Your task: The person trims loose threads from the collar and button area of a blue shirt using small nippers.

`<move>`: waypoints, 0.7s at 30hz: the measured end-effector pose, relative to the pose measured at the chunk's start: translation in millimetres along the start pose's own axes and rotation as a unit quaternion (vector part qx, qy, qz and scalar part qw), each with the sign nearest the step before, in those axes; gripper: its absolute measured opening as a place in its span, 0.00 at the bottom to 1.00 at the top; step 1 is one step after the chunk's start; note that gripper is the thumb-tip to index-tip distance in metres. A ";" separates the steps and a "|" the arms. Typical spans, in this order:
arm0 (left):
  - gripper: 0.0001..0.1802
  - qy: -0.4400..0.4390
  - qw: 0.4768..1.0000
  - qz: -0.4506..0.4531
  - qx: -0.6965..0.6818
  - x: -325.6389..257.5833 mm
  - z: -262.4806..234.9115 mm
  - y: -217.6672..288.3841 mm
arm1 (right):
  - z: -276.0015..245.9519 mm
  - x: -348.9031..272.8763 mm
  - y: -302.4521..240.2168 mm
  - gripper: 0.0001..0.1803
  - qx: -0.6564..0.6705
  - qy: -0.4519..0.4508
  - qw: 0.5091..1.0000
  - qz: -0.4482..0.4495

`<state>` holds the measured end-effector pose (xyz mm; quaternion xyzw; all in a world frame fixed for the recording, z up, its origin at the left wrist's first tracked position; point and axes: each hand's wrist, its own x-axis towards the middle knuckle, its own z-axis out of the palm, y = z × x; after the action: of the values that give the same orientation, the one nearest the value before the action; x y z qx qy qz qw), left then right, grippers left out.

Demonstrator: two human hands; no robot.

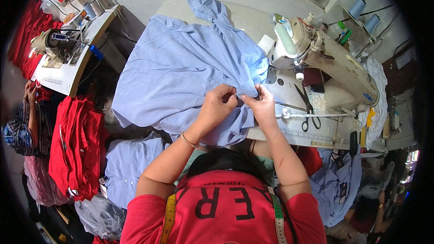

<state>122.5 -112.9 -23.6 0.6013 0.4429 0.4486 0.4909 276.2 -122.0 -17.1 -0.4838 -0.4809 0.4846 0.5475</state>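
Observation:
A light blue shirt [176, 63] is spread over the sewing table, its collar end at the far side. Near its right edge, my left hand [219, 102] is closed in a pinch on the cloth. Close beside it, my right hand [261, 103] pinches the same cloth between thumb and fingers. A thin dark tool [259, 91] stands up from the right hand; its kind is too small to tell. Just beyond that hand are the needle area and head of a cream sewing machine [312, 49]. Black-handled scissors [307, 108] lie to the right of my hand.
A white cord [316, 115] runs along the table's near edge. Folded blue shirts [131, 167] and stacked red garments [74, 149] lie at left. A second sewing machine [47, 47] stands far left, with another person's hand [30, 91] near it. Blue thread cones [357, 8] stand behind the machine.

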 end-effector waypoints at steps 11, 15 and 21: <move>0.05 -0.054 0.998 -0.011 -0.005 6.2 -11.6 3.5 | -0.3 -0.4 -11.5 0.15 0.082 -0.038 0.993 0.077; 0.06 -0.055 0.989 0.082 0.107 6.2 -14.4 13.2 | -2.0 0.7 -7.4 0.15 0.035 -0.057 0.998 0.022; 0.04 -0.033 0.984 0.169 0.041 6.9 -17.2 9.8 | 0.9 3.8 -14.7 0.15 0.142 -0.047 0.982 0.119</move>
<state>108.1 -104.0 -11.2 0.7017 0.3361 0.4866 0.3973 276.5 -119.0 -2.1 -0.4314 -0.3716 0.6316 0.5262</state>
